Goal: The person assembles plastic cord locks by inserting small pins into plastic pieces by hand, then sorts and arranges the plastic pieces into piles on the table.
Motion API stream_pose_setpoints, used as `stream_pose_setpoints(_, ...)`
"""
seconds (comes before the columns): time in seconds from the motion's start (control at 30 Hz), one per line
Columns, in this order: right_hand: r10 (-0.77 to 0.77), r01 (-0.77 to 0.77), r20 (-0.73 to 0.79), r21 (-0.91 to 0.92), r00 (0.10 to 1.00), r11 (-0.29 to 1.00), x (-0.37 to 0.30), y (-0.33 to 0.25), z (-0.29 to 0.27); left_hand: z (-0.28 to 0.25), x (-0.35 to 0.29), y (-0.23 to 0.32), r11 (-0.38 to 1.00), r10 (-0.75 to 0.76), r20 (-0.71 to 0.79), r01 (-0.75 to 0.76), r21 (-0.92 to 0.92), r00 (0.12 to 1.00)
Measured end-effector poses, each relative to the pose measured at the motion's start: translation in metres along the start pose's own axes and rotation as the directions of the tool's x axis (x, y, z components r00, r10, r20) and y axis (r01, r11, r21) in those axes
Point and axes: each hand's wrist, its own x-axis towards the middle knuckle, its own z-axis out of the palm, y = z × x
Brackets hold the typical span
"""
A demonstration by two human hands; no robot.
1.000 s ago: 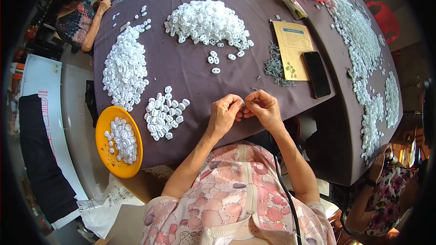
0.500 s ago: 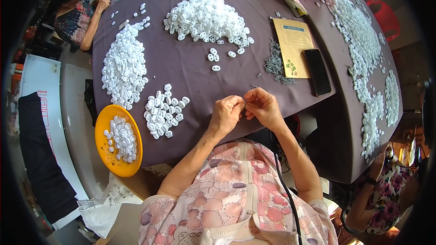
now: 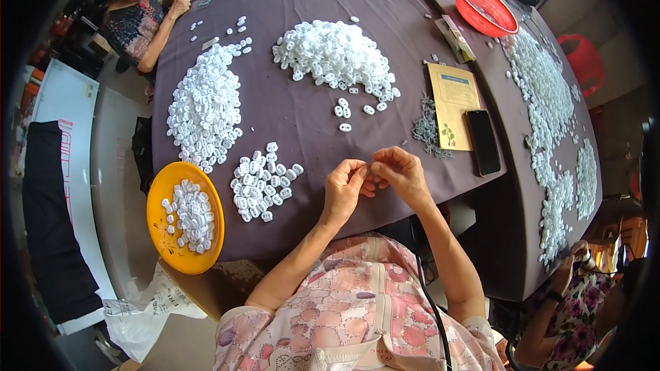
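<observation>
My left hand (image 3: 344,191) and my right hand (image 3: 403,178) meet fingertip to fingertip over the front edge of the cloth-covered table. Both are closed in a pinch. Whatever sits between their fingers is too small and covered to make out. Ahead of them lies a big heap of white oval pieces with two holes (image 3: 333,55), with a few loose ones (image 3: 345,127) on its near side. A smaller group of the same pieces (image 3: 262,189) is left of my left hand. Beyond my right hand is a pile of thin grey bits (image 3: 427,130).
An orange plate (image 3: 163,233) holding white pieces overhangs the table's left corner. Behind it is another white heap (image 3: 206,106). At right lie a black phone (image 3: 483,143), a yellow envelope (image 3: 450,86) and a red basket (image 3: 507,26). People sit at far left and lower right.
The view has tilted, so the table's things appear lower and mostly further right. My hands stay together in a pinch, with the fingers slightly shifted.
</observation>
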Motion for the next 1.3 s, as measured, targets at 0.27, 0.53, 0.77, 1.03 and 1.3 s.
stream_pose_setpoints(0.27, -0.464, 0.410, 0.130, -0.706, 0.876, 0.577, 0.076, -0.014, 0.032, -0.008, 0.003, -0.002, 0.916, -0.147, -0.088, 0.102, -0.387, 0.985)
stream_pose_setpoints(0.53, -0.374, 0.334, 0.099, -0.691, 0.922, 0.641, 0.085, -0.005, 0.032, -0.012, 0.004, -0.001, 0.904, -0.158, -0.052, 0.123, -0.409, 0.986)
stream_pose_setpoints(0.77, -0.008, 0.035, -0.177, 0.152, 0.984, 0.988, 0.030, -0.017, -0.003, -0.002, 0.006, 0.006, 0.933, -0.200, -0.061, 0.172, -0.316, 0.978)
stream_pose_setpoints(1.03, 0.041, 0.043, -0.265, 0.301, 0.963, 0.953, -0.011, 0.014, -0.007, 0.025, 0.010, 0.005, 0.969, -0.210, -0.082, 0.197, -0.146, 0.974)
stream_pose_setpoints(1.3, 0.051, 0.043, -0.255, 0.350, 0.966, 0.936, -0.013, 0.015, -0.009, 0.028, 0.009, 0.004, 0.985, -0.173, -0.091, 0.169, -0.042, 0.981)
